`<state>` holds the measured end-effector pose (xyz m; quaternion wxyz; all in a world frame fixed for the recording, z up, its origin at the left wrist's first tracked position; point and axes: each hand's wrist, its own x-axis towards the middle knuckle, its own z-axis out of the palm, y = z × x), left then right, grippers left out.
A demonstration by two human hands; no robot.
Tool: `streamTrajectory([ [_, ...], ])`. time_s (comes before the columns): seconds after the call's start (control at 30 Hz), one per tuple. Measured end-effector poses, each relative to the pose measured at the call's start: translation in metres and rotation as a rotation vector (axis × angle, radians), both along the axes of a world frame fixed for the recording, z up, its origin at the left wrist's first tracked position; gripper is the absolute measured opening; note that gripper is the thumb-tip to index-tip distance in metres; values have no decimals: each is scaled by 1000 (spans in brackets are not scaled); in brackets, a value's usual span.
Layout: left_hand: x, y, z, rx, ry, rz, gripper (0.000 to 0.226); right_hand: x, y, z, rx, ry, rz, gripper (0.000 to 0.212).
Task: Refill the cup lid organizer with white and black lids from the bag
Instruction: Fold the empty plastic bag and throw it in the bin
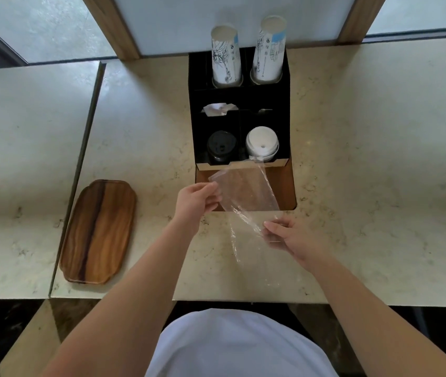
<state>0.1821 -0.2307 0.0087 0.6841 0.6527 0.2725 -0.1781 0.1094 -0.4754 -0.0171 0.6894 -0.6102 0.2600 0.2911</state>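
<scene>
My left hand (pixel 198 198) and right hand (pixel 287 235) each pinch the clear plastic bag (pixel 246 197) above the counter (pixel 366 186); black lids (pixel 221 146) and white lids (pixel 262 144) sit in the organizer (pixel 239 99) at twelve o'clock.

The black lid organizer (pixel 284 104) stands on the counter, set in a cut-out. In its front left slot sits a stack of black lids (pixel 221 146). In the front right slot sits a stack of white lids (pixel 262 144), which reaches higher. The clear plastic bag (pixel 246 198) looks flat and is held up in front of the organizer, its top corner near the white lids.
</scene>
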Motion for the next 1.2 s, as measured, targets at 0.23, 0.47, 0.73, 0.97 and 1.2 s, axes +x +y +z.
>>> streamTrajectory([
  [0.23, 3, -1, -6, 18, 0, -3, 14, -4, 0, -2, -28, -8, 5, 12],
  [0.47, -15, -9, -19, -55, 177, -240, 46, -4, 13, -13, -11, 58, -98, 13],
  [0.73, -45, -3, -41, 28, 185, -220, 8, 29, 21, 5, -839, -438, 117, 46],
  [0.97, -54, -5, -47, 130, 268, -216, 10, 83, 79, 0, -1030, -979, 1188, 70],
  [1.2, -65, -9, -52, 150, 314, -154, 14, 78, 84, -24, -1078, -805, 1393, 81],
])
